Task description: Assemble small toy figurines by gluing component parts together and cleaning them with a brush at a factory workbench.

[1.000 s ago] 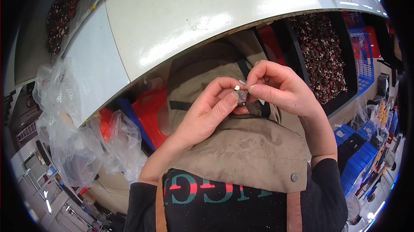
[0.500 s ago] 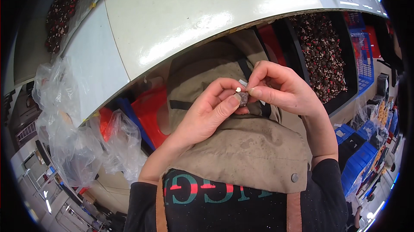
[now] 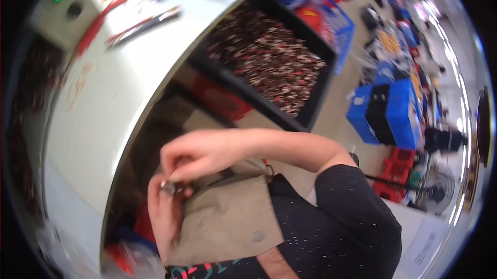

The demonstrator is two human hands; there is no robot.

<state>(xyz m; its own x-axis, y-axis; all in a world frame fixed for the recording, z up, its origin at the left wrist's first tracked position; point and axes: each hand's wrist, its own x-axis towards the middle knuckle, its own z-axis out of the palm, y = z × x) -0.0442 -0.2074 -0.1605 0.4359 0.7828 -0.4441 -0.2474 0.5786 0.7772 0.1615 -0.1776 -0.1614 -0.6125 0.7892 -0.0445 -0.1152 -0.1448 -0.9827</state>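
My left hand point(image 3: 164, 217) is closed around a small dark, roundish part point(image 3: 171, 189) with a pale bit at its top. Thumb and forefinger of my right hand point(image 3: 204, 152) are pinched together right above that part. Whatever lies between the right fingertips is too small and blurred to name. Both hands are above the tan apron point(image 3: 222, 217) on my lap, beside the table edge.
A white table point(image 3: 98, 144) curves along the left, with a dark pen-like tool point(image 3: 147, 26) and a red strip point(image 3: 101, 25) on it. A black crate point(image 3: 323, 90) holds many small dark, red and white pieces. Blue bins point(image 3: 406, 116) stand farther right.
The view has swung to the right, so the hands appear lower left and the crate nearer the middle. The left hand still holds the dark part, with the right fingers pinched at it.
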